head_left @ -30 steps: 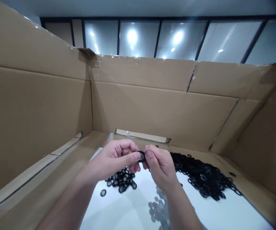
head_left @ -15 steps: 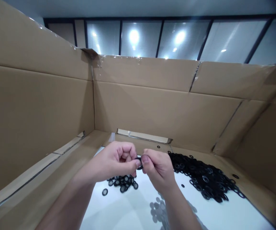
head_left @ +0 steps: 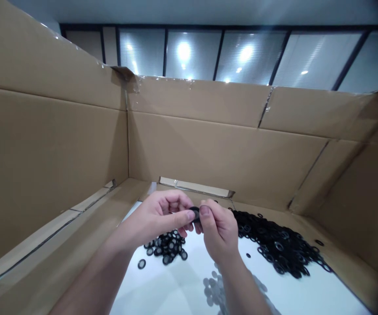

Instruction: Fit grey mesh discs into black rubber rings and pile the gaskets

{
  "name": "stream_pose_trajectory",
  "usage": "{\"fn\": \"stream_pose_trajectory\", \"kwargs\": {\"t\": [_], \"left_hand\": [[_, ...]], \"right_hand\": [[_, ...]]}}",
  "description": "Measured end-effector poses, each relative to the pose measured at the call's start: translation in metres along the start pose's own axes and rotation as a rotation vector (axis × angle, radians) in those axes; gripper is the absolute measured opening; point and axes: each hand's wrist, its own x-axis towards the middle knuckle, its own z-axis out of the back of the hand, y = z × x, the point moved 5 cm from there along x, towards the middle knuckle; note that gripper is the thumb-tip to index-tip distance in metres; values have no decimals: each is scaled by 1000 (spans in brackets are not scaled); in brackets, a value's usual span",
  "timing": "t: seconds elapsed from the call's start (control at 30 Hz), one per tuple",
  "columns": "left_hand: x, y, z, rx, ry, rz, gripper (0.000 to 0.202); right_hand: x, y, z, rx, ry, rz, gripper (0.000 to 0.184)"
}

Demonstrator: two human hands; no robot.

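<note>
A black rubber ring [head_left: 195,210] is pinched between both hands, above the white surface [head_left: 182,288]. My left hand [head_left: 165,215] grips its left side between thumb and fingers, the other fingers curled behind. On the right side, the thumb and bent fingers of my right hand [head_left: 220,229] are closed on it. Whether a disc sits inside the ring is hard to tell. Under my left hand lies a pile of black rings with grey centres [head_left: 167,248]. Thin grey discs [head_left: 212,288] are spread near my right forearm, which partly hides them.
To the right is a big heap of black rings [head_left: 282,247]. One ring with a grey centre [head_left: 141,264] lies apart at left, and a small black piece [head_left: 248,255] lies between the heaps. Tall cardboard walls [head_left: 195,144] stand at the left, back and right.
Both hands have shifted slightly right and up with the ring. The ring has turned, and more of my left fingers now show behind it.
</note>
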Motion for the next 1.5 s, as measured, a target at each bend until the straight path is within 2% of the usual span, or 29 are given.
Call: {"fn": "stream_pose_trajectory", "kwargs": {"t": [0.17,0.37,0.67,0.93,1.13,1.2,1.3,1.37,1.5], "left_hand": [[0,-1,-6,-91,42,-20,14],[4,1,-2,-61,-36,9,14],[3,2,-4,-31,-29,-40,13],[4,3,2,30,-95,-8,18],[4,1,8,50,-105,-29,21],[6,1,10,49,-112,-30,22],[6,2,11,88,-140,-25,22],[6,1,9,175,-152,-50,23],[4,-2,1,388,-91,-147,39]], "right_hand": [[1,-1,0,35,22,-44,39],[0,-1,2,-25,6,-50,39],[3,-1,0,-38,42,-79,39],[0,4,2,-104,47,14,35],[1,-5,11,-55,104,-107,12],[3,-6,11,-89,118,-113,13],[4,-5,9,-202,105,-84,27],[4,-4,7,-240,89,-61,32],[3,-6,5,-248,47,-56,34]]}}
